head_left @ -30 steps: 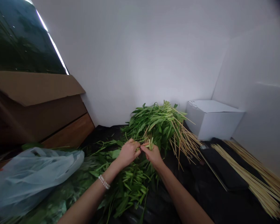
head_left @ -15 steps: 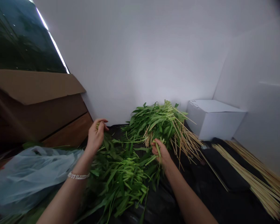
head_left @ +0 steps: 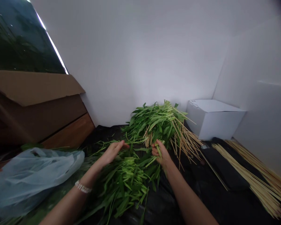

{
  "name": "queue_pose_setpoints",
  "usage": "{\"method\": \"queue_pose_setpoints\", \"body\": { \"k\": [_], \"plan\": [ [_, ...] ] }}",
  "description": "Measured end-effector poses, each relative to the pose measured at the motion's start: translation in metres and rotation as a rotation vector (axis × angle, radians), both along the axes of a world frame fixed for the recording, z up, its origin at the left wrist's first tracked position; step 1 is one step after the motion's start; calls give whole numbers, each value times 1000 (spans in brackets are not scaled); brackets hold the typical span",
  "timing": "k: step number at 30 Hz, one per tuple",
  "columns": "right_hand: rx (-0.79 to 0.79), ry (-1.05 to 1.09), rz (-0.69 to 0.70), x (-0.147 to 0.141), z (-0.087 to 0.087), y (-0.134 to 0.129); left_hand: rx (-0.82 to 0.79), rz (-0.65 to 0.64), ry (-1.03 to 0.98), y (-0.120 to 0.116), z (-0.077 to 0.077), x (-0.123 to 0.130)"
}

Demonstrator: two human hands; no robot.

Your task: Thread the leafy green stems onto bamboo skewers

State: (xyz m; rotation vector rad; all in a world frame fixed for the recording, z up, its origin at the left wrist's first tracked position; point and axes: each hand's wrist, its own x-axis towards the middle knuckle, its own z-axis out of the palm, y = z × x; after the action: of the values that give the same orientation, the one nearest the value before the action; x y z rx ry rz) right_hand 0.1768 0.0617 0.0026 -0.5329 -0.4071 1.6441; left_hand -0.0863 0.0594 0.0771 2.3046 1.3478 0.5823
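My right hand (head_left: 160, 152) is closed around a small bunch of water spinach stems (head_left: 158, 147), the cut ends poking up past the fingers and leaves hanging below. My left hand (head_left: 114, 152), with a white beaded bracelet on the wrist, reaches in over the nearer pile of leafy greens (head_left: 131, 175). Its fingers are stretched out toward the right and nothing shows in them; the fingers' undersides are hidden. Behind my right hand lies a larger heap of water spinach bundles (head_left: 154, 117) with thin bamboo sticks (head_left: 186, 137) sticking out of it.
A pale plastic bag (head_left: 35, 178) lies at left, below an open cardboard box (head_left: 37, 90). At right stand a white box (head_left: 221, 123), a black flat case (head_left: 224, 168) and long bundles of bamboo sticks (head_left: 253, 178). Black plastic sheeting (head_left: 161, 206) covers the surface against a white wall.
My left hand has come down and to the right, from beside the pile to over the greens, and its curled fingers have straightened. The right hand has stayed nearly still with its stems.
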Motion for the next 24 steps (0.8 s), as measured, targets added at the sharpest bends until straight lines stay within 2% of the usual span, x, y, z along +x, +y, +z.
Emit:
{"method": "queue_pose_setpoints", "body": {
  "k": [2,5,9,12,15,19,22,24],
  "plan": [
    [6,21,19,0,0,-1,21,118,192,26,-4,-5],
    [21,17,51,0,-1,-2,16,173,325,53,-25,-10],
    [-6,4,73,1,0,-2,36,185,373,62,-54,-10],
    [-100,-2,60,0,2,-1,67,180,378,62,-57,-9],
    [-179,-16,52,-2,3,-1,132,243,362,61,-42,-13],
    [-185,-9,51,-8,1,-2,252,417,312,62,-5,-24],
    [-126,-31,49,-11,-3,-4,348,527,120,59,21,-27],
    [-73,-58,61,-12,-5,-5,322,482,-88,54,31,-21]
  ]
}}
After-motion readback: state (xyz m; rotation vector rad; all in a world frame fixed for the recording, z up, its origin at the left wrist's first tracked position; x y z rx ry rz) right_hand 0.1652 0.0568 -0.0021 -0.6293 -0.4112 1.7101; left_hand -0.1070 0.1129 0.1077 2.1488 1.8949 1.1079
